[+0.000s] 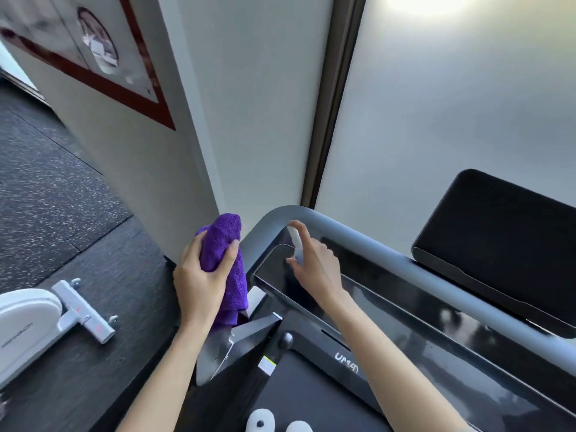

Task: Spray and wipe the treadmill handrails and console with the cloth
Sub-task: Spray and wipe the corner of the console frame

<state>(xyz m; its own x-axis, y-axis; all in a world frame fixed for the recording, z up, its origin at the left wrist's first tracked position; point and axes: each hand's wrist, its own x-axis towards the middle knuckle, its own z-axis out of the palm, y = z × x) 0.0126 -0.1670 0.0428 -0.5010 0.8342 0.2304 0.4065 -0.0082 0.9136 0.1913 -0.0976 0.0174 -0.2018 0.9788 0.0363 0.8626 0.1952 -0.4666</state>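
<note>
Cloth: purple cloth [225, 257], plush terry weave, bunched into a soft upright roll, just left of the console's corner.
Left hand: left hand [201, 275] curls fingers and thumb round the cloth's middle.
Right hand: right hand [314, 260] pinches a small, slim white spray bottle [295, 243] (blurred), forefinger stretched along its top, over the console.
Console: glossy black console [389, 307], a long shallow tray with rounded corners.
Handrail: matte grey handrail [358, 232], a smooth bar bending round the console's far corner.
Floor: dark speckled rubber floor [46, 198].
Wall: pale wall [249, 88], smooth.
</note>
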